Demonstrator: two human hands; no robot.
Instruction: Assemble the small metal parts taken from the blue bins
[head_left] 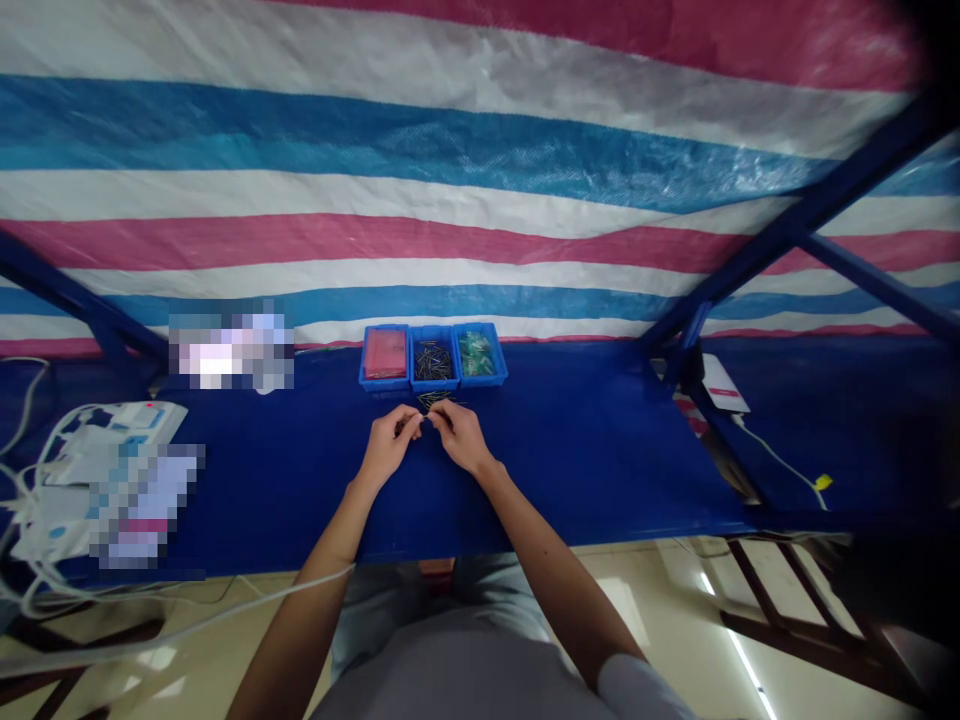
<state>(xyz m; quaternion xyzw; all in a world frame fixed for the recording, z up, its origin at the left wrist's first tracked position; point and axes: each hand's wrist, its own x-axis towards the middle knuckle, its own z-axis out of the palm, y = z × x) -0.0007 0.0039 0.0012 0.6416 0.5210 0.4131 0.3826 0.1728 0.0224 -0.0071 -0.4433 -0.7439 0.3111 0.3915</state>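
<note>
My left hand [393, 440] and my right hand [460, 436] meet over the blue tabletop, fingertips nearly touching. Both are closed in a pinch; whatever sits between the fingertips is too small to make out. Just beyond them lies a small pile of thin screw-like metal pieces [433, 399]. Behind that pile, the middle blue bin [434, 385] holds many similar dark pieces [433, 362]. In the left blue bin [384, 384] are flat pinkish-red pieces [385, 354]. Green and clear plastic packets [475, 353] fill the right blue bin [483, 380].
Power strips with tangled white cables [82, 470] lie at the left of the table [600, 440]. A white cable [225, 610] crosses near my left forearm. A white box-like device [724, 383] is at right. Blue metal posts [780, 250] and a striped sheet [450, 200] stand behind.
</note>
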